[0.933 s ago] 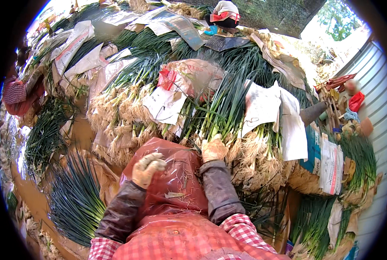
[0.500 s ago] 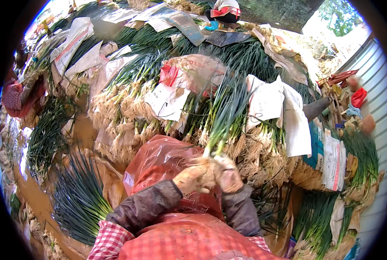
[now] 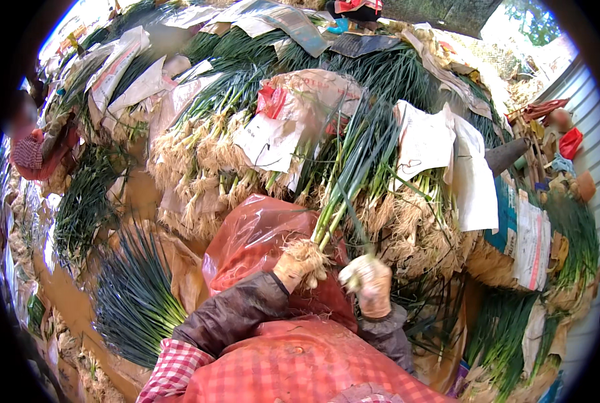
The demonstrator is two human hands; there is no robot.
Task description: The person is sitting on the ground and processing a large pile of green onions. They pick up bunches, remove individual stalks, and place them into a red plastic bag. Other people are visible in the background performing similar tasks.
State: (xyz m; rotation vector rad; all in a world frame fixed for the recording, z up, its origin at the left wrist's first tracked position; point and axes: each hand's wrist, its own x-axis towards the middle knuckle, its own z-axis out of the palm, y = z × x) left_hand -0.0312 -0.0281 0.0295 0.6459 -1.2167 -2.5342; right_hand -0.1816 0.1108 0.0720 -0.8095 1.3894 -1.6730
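Head view: the left hand [image 3: 294,269] is closed around the root end of a small bunch of green onions [image 3: 328,224], held just above the near part of a red plastic apron [image 3: 263,228], with the pale roots [image 3: 307,252] bunched at the fingers and the green leaves slanting away to the far right across the pile of green onions [image 3: 209,151]. Just to its right, the right hand [image 3: 369,282] is blurred, its fingers curled, and a thin green leaf [image 3: 352,213] runs down to them; whether they grip it, I cannot tell. Dark sleeves [image 3: 236,312] cover both forearms. White sheets [image 3: 424,138] lie over parts of the pile, and a crumpled sack [image 3: 317,91] with a red piece beside it rests near its middle. A large bundle of dark green leaves [image 3: 135,295] lies on the near left, with loose greens [image 3: 88,201] farther off. One person [image 3: 28,151] bends at the left edge; another [image 3: 360,8] crouches at the far side. A ribbed metal wall [image 3: 592,127] stands at right.
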